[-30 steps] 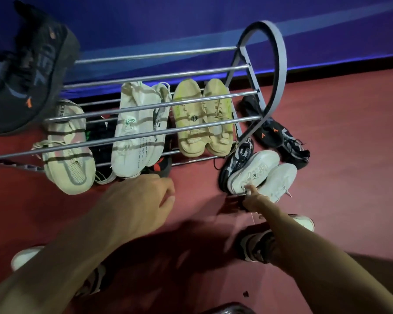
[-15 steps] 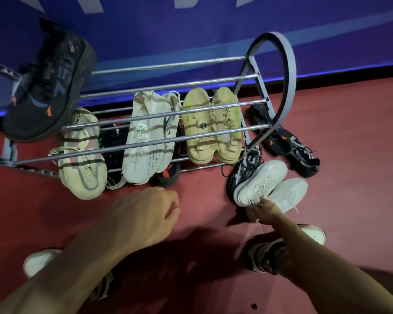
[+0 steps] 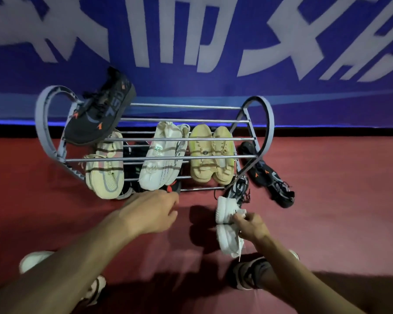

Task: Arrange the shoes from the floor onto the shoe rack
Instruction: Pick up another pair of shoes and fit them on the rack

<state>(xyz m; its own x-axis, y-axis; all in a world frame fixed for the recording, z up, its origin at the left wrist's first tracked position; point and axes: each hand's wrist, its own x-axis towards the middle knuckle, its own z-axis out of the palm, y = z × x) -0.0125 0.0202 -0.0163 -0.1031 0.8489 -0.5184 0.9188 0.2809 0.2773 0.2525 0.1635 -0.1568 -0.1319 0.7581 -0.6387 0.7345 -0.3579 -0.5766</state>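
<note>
Your right hand point(image 3: 251, 226) has now pinched both white shoes point(image 3: 227, 225) up off the floor point(image 3: 327, 211), left hand point(image 3: 150, 211) loosely curled and empty, so rack point(image 3: 191, 139) placement comes next.

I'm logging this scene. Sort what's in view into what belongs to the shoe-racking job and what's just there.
Belongs to the job:
- shoe rack
- white sneakers gripped by the right hand
- left hand, empty
- black shoe with orange marks on the floor
- black-and-white knit shoe on the floor
- black shoe on the top rails

Just there:
- blue banner
- the person's worn footwear
</note>
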